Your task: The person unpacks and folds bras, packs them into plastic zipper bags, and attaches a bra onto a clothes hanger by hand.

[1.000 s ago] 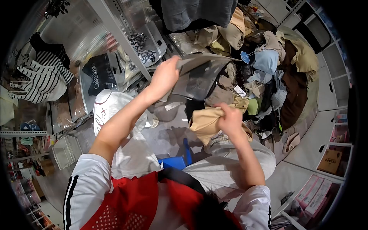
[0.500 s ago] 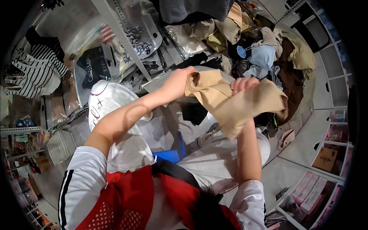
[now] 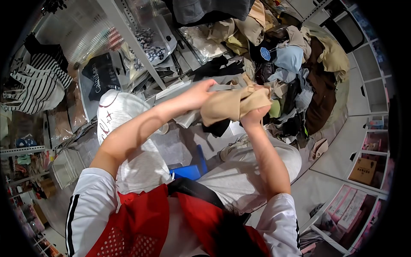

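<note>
A beige garment, folded and bunched, is between my two hands above my lap. My right hand is closed around its right end, fingers wrapped into the cloth. At its upper left edge is my left hand, with the thumb showing and the other fingers largely covered by fabric; it appears to grip the garment. Just beneath hangs a piece of black cloth. Behind my hands lies a heap of clothes, with a light blue piece and a brown one in it.
A metal shelf post stands at the front left, beside bagged garments. Striped tops lie further left. A blue object is on the floor between my legs. White cubbies hold a cardboard box at right.
The right hand has moved left and down, bringing its end of the beige garment toward my left hand. The cloth, spread wide before, is now folded more compactly.
</note>
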`<state>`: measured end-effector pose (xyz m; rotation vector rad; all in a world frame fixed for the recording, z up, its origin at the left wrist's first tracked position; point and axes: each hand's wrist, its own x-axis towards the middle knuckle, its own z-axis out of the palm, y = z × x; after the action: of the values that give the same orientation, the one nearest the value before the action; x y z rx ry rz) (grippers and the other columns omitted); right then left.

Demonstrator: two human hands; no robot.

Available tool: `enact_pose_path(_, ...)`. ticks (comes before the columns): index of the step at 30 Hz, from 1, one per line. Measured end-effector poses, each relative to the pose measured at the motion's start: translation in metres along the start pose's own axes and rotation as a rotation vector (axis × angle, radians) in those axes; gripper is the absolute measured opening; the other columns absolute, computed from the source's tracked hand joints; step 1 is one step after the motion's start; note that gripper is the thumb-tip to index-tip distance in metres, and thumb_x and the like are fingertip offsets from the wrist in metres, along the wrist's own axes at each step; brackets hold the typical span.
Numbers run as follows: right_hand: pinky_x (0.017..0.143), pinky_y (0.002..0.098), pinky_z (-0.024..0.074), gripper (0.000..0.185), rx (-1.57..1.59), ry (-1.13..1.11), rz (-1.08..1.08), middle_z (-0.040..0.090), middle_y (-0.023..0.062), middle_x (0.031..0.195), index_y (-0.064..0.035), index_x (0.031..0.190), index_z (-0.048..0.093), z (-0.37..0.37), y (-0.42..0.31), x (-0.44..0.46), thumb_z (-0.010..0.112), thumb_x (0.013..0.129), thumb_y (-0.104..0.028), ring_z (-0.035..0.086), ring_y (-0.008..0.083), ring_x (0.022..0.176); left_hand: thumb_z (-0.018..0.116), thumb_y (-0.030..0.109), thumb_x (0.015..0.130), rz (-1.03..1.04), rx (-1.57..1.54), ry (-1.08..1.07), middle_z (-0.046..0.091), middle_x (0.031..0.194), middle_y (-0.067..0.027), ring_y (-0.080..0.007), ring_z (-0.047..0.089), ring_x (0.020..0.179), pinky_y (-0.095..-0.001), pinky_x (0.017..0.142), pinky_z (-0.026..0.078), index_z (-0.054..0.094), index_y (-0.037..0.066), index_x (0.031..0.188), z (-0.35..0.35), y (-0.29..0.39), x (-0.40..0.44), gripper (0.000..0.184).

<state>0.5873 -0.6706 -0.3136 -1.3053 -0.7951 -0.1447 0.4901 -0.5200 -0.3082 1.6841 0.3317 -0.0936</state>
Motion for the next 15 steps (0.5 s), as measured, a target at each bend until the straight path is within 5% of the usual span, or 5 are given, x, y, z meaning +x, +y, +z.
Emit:
enact_pose_path(2,0.055,0.0270,0.0416,0.007,-0.222,-0.204,-0.181,0.054,0.0073,0.064,-0.0029,0.071,0.054,-0.006,0.010,0.005,0.059,0.065,-0.001,0.053,0.0194,0.058,0.052,0.023,0.086,-0.043,0.126,0.096,0.055,0.091,-0.0020,-0.0055,0.047,0.086,-0.0221,0.075,0.039,0.050,0.004,0.098,0.001,-0.015,0.005,0.023)
enact_pose_path(3,0.050,0.0296,0.0388,0.011,-0.350,-0.269,-0.327,0.052,0.0079,0.062,-0.0071,0.065,0.052,-0.004,0.009,0.012,0.061,0.059,-0.010,0.051,0.0234,0.055,0.052,0.022,0.086,-0.066,0.123,0.115,0.055,0.092,-0.0023,-0.0056,0.048,0.086,-0.0223,0.076,0.039,0.050,0.004,0.098,-0.001,-0.011,0.004,0.023)
enact_pose_path(7,0.049,0.0304,0.0390,0.010,-0.763,-0.378,-0.612,0.051,0.0004,0.061,-0.0114,0.063,0.051,-0.001,0.014,0.015,0.056,0.057,-0.018,0.051,0.0187,0.056,0.053,0.019,0.085,-0.048,0.102,0.138,0.056,0.092,-0.0029,-0.0064,0.049,0.085,-0.0226,0.075,0.040,0.050,0.002,0.098,-0.016,-0.003,0.001,0.021)
enact_pose_path(12,0.051,0.0284,0.0408,0.011,-0.704,-0.663,-0.863,0.047,-0.0009,0.061,-0.0131,0.062,0.048,0.015,0.009,0.002,0.054,0.056,-0.020,0.050,0.0154,0.058,0.053,0.009,0.080,0.080,0.129,0.194,0.059,0.084,-0.0036,-0.0075,0.052,0.077,-0.0228,0.070,0.042,0.053,0.001,0.097,-0.023,0.004,-0.001,0.018)
enact_pose_path(15,0.050,0.0298,0.0431,0.007,-0.674,-0.799,-0.716,0.050,0.0015,0.060,-0.0135,0.063,0.050,0.018,0.004,-0.017,0.054,0.059,-0.018,0.053,0.0185,0.058,0.052,0.002,0.073,0.103,0.172,0.189,0.061,0.078,-0.0049,-0.0075,0.053,0.076,-0.0238,0.067,0.043,0.056,0.000,0.093,-0.025,0.013,-0.004,0.021)
